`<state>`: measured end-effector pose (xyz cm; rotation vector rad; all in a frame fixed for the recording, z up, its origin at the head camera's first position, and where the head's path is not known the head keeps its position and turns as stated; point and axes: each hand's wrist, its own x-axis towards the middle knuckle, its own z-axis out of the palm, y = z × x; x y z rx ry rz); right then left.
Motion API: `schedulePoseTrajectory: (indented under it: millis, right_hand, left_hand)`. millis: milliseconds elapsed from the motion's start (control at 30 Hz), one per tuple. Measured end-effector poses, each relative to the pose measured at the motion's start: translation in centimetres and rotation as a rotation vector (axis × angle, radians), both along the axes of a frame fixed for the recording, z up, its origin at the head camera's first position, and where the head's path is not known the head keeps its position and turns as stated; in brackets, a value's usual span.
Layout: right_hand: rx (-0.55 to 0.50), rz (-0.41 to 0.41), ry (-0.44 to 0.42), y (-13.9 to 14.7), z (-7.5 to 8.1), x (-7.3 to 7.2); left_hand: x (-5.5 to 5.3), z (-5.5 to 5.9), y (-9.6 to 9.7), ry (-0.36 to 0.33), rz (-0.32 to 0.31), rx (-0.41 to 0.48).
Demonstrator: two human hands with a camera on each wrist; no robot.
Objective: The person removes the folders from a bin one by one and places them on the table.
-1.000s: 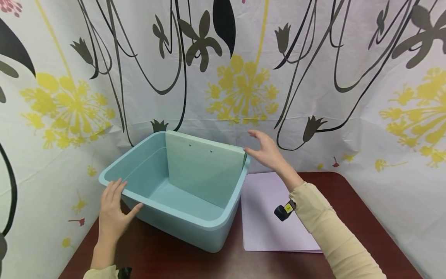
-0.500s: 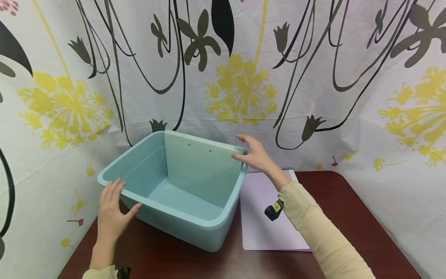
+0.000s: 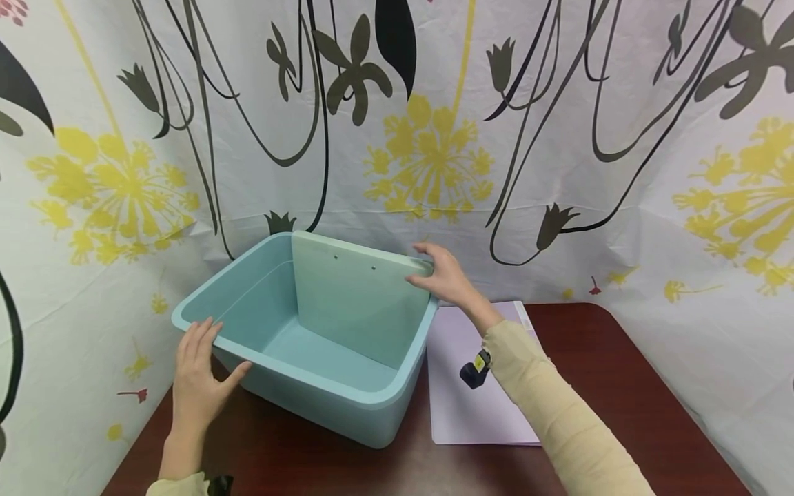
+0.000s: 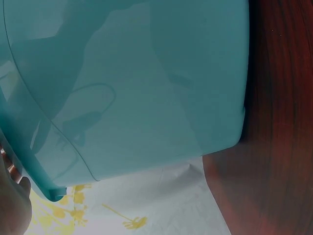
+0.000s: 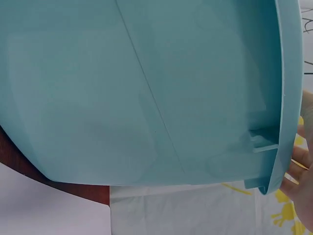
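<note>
A light blue plastic tub (image 3: 322,386) stands on the table, angled. Inside it a pale green folder (image 3: 353,303) with two small dots near its top edge leans upright against the back wall. My left hand (image 3: 201,393) rests its fairly straight fingers on the tub's near left rim, thumb spread along the outside. At the folder's top right corner is my right hand (image 3: 446,277), its thumb in front and fingers toward the back, with a gap between them. Whether it presses the folder cannot be told. The right wrist view shows that hand's fingers (image 5: 296,166) beside the tub's rim.
Lilac folders or sheets (image 3: 474,393) lie flat to the right of the tub, partly under my right forearm. The dark red-brown table (image 3: 595,372) extends right and in front. A patterned white cloth (image 3: 434,172) hangs close behind and at both sides.
My right hand has moved left and slightly down, from beside the tub's right corner to around the green folder's corner. The left hand, tub and folder have stayed put.
</note>
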<state>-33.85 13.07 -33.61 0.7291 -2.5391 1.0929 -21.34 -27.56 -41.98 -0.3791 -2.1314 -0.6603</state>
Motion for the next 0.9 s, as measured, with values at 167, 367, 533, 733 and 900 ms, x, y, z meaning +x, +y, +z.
schedulePoseTrajectory:
  millis: [167, 367, 533, 733, 900]
  right_hand:
    - [0.011, 0.031, 0.002, -0.4, -0.2, -0.2]
    - [0.048, 0.061, 0.003, -0.9, -0.4, -0.6]
    - [0.102, 0.058, -0.027, -1.1, -0.3, -0.7]
    - [0.167, 0.042, -0.063, -1.5, 0.2, -0.6]
    - [0.192, 0.021, -0.069, -1.9, 0.4, -0.6]
  left_hand:
    - [0.0, -0.1, 0.0, 0.002, 0.0, 0.002]
    - [0.0, -0.2, 0.0, 0.002, 0.007, -0.001]
    - [0.0, -0.2, 0.1, 0.001, 0.012, -0.002]
    - [-0.1, -0.1, 0.1, 0.001, 0.012, -0.002]
    - [-0.1, 0.0, 0.0, 0.007, 0.011, -0.003]
